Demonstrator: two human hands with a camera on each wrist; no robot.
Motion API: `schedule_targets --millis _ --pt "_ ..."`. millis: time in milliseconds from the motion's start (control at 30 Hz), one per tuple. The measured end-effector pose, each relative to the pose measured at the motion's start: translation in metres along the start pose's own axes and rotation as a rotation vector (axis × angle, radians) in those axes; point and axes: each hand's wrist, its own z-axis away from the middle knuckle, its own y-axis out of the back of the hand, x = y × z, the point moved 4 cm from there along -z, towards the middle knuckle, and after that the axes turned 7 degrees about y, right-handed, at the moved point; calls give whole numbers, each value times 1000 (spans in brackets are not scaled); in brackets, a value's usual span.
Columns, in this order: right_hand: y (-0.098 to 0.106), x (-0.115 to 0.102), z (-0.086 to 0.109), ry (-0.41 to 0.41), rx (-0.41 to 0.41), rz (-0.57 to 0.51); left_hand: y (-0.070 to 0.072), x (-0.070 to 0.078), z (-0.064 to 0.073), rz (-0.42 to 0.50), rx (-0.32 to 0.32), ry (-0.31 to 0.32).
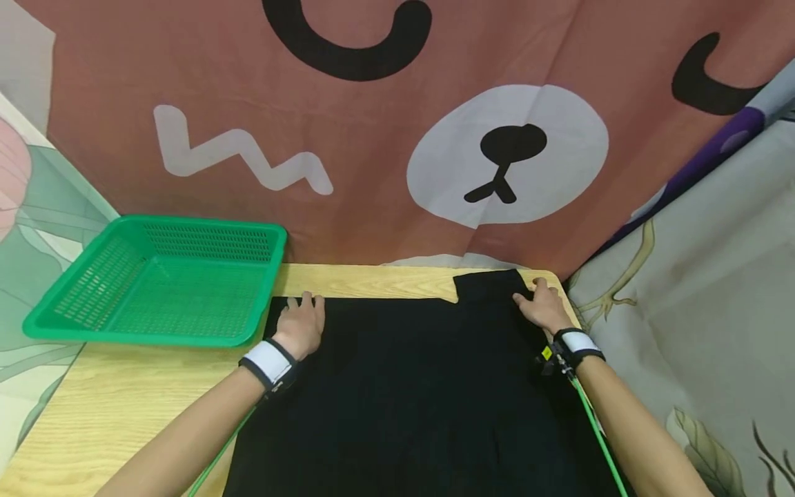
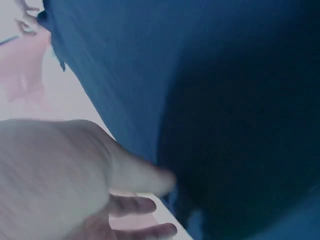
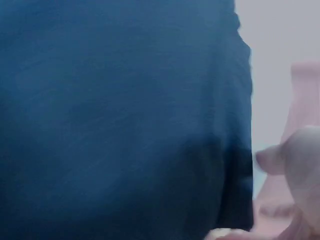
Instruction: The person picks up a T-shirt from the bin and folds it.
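Observation:
A black cloth, perhaps a garment, lies spread flat, with a short flap jutting from its far right edge. My left hand rests at the cloth's far left corner. In the left wrist view its thumb lies over the cloth's edge, and the other fingers reach past that edge. My right hand is beside the flap at the far right corner. Its thumb extends towards the cloth's side edge in the right wrist view, with the fingers partly out of frame. Neither hand visibly pinches the cloth.
A green perforated plastic basket stands at the left on the light wood table. Behind the table hangs a brown curtain with a bear face. A pale patterned fabric hangs close along the right side.

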Motion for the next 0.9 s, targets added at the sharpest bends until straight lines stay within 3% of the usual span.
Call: schedule_targets --millis 133,233,333,433,533,667,733,800,900 --pt "-7 25 -7 -152 -57 -222 -1 -2 -17 -12 -53 48" --pt "-13 33 -4 -176 -117 -388 -7 -6 -22 -15 -82 51" --pt "-10 35 1 -134 -175 -547 -8 -9 -23 -45 -86 -7" --pt "3 32 6 -61 -159 -647 -2 -12 -17 -56 -49 -87" --pt "20 31 16 38 -110 -688 7 -14 -1 -49 85 -180" --pt "42 26 46 251 -52 -934 20 -16 37 -99 408 -323" --pt "49 26 69 378 -64 -1021 21 -18 56 -144 532 -369" --pt "50 28 92 490 -98 -1029 14 -22 74 -172 585 -403" --pt "43 35 124 525 -194 -827 -7 -28 92 -193 561 -435"
